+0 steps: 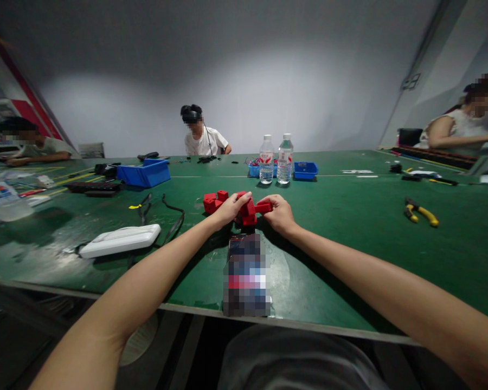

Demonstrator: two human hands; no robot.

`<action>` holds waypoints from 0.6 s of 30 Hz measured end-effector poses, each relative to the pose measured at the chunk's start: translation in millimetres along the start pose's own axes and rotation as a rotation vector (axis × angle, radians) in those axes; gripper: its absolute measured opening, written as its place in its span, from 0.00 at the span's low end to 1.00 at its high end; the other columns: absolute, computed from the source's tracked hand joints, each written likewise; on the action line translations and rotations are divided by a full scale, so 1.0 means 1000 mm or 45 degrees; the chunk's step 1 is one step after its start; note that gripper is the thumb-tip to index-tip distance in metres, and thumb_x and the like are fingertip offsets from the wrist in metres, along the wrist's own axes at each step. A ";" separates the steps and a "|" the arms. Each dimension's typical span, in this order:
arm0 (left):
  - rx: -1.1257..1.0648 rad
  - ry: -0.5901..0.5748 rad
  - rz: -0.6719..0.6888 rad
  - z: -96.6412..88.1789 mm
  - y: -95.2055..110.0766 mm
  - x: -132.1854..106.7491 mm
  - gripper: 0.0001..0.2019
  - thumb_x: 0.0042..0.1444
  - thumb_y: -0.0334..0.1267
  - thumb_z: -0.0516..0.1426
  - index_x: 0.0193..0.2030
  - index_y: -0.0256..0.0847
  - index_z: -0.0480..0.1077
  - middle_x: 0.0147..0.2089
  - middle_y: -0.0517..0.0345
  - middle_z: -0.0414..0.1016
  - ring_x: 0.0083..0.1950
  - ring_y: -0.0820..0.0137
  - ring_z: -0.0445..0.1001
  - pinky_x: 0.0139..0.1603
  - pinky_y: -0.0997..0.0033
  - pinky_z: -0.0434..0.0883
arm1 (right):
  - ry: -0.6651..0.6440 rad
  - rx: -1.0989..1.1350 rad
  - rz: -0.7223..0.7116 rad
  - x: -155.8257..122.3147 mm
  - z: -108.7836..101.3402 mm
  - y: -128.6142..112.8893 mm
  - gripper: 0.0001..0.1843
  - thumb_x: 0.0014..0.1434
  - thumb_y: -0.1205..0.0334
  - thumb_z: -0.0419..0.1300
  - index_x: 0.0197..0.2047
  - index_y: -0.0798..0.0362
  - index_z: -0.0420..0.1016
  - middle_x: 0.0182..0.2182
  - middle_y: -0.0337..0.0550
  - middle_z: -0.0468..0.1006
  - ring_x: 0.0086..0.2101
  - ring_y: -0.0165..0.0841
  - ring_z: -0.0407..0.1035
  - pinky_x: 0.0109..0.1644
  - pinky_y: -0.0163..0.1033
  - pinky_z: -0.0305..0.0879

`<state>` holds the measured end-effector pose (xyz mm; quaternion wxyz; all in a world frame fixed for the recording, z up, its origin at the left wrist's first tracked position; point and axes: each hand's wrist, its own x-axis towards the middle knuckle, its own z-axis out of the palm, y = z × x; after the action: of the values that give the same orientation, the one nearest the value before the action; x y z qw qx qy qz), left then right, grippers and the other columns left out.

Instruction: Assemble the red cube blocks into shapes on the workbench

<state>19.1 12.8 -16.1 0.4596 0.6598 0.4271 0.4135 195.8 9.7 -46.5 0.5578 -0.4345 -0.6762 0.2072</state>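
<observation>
My left hand [229,208] is closed around a red block-shaped piece [249,212] just above the green table. From the right, my right hand [280,213] pinches a smaller red bar [263,207], whose left end meets or nearly meets that piece; I cannot tell whether they are joined. Other red blocks [212,202] lie beside my left hand on its far left side. A flat box or screen [247,276], its face blurred out, lies on the table between my forearms.
Two water bottles [266,162] stand beyond my hands, near a small blue tray [306,171]. A larger blue bin [143,173] and a white device [121,241] with a black cable are at left. Yellow-handled pliers [421,212] lie at right. Several people sit around the table.
</observation>
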 end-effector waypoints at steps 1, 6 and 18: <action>-0.002 -0.004 0.001 0.000 -0.001 0.000 0.28 0.50 0.65 0.55 0.38 0.37 0.67 0.24 0.63 0.67 0.21 0.75 0.65 0.22 0.76 0.60 | 0.038 -0.046 -0.027 0.000 0.000 0.000 0.14 0.39 0.73 0.56 0.30 0.52 0.77 0.33 0.41 0.71 0.35 0.34 0.68 0.43 0.40 0.66; -0.011 -0.020 0.005 0.000 -0.002 0.002 0.27 0.51 0.65 0.55 0.37 0.38 0.67 0.23 0.63 0.66 0.21 0.75 0.64 0.21 0.76 0.60 | 0.136 -0.136 -0.059 -0.001 -0.002 -0.004 0.16 0.40 0.75 0.56 0.30 0.51 0.80 0.35 0.43 0.70 0.38 0.35 0.68 0.46 0.41 0.67; 0.008 -0.018 0.027 0.000 -0.003 0.003 0.29 0.51 0.65 0.54 0.40 0.38 0.69 0.23 0.63 0.65 0.21 0.75 0.64 0.20 0.77 0.60 | 0.102 -0.187 -0.041 -0.001 -0.003 -0.006 0.16 0.43 0.74 0.57 0.34 0.52 0.80 0.34 0.43 0.72 0.31 0.32 0.67 0.38 0.38 0.66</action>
<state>19.4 15.9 -18.2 0.4561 0.6687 0.4182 0.4122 196.1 4.9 -41.9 0.5541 -0.4713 -0.6737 0.1305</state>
